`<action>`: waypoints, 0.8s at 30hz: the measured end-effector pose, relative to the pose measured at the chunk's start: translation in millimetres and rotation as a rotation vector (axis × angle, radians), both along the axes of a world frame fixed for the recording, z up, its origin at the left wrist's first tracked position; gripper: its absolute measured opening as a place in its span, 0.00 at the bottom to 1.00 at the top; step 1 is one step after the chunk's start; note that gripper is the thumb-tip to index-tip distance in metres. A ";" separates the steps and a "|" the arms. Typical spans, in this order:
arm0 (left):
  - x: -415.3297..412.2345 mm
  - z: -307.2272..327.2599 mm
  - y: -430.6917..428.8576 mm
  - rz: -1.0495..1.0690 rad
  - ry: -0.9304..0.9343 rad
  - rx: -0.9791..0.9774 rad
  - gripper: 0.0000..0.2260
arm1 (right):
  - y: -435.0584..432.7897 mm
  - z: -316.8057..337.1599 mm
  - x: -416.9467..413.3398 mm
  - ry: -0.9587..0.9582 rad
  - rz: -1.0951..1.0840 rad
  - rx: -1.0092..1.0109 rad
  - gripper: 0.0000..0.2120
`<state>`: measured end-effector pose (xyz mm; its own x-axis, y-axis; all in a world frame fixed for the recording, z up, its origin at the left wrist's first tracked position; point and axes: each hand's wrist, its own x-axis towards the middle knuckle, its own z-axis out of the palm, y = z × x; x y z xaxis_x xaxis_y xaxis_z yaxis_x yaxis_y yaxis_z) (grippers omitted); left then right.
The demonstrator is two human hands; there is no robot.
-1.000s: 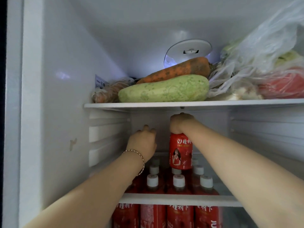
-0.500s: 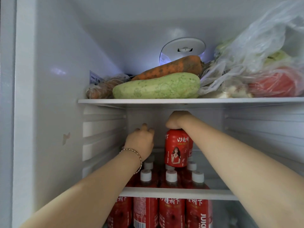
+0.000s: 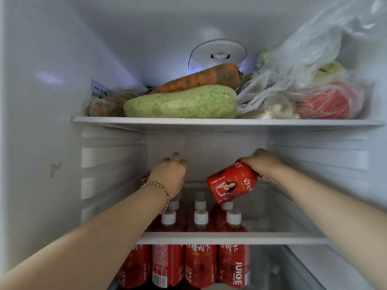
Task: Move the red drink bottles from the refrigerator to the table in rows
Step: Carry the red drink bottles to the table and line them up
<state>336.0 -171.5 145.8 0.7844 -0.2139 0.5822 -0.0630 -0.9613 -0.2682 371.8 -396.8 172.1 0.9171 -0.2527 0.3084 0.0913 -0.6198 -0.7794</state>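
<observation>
My right hand grips a red drink bottle by its top and holds it tilted, base pointing down-left, above the bottles standing inside the refrigerator. My left hand is curled around the top of another red bottle, of which only a red sliver shows at the hand's left. Several red bottles with white caps stand in rows behind the lower shelf's front rail.
The upper shelf holds a pale green squash, a large carrot and bagged vegetables. White refrigerator walls close in on the left and right. The lower shelf's right part holds no bottles.
My right hand has swung its bottle to the right and tilted it from upright to slanted. My left hand has stayed on its bottle, which has risen slightly.
</observation>
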 end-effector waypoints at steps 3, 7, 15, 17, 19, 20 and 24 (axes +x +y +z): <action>-2.5 -1.2 -1.6 -0.007 0.009 0.025 0.13 | -5.9 -10.3 -6.7 -0.044 -0.015 0.063 0.17; -11.1 -0.6 -7.8 0.013 0.008 0.008 0.14 | -10.7 -23.2 -18.3 -0.135 -0.035 0.095 0.14; -51.3 0.9 -15.7 0.044 -0.021 -0.004 0.14 | 29.5 -26.6 -27.7 -0.167 -0.108 0.164 0.18; -69.6 3.6 -12.6 0.050 -0.058 -0.078 0.14 | 41.4 -29.5 -34.9 -0.171 -0.100 0.210 0.18; -89.1 8.2 -7.2 0.072 -0.133 -0.172 0.15 | 50.5 -32.3 -48.2 -0.176 -0.086 0.265 0.18; -98.7 10.5 -3.6 0.083 -0.166 -0.226 0.16 | 54.1 -33.2 -56.6 -0.174 -0.070 0.294 0.18; -140.6 22.2 13.2 0.065 -0.189 -0.498 0.15 | 65.7 -26.0 -101.8 -0.193 -0.012 0.312 0.17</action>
<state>195.4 -158.3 168.0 0.6585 0.1699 0.7332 0.0066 -0.9754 0.2202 270.0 -331.1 146.1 0.8458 -0.3723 0.3821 0.2495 -0.3571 -0.9001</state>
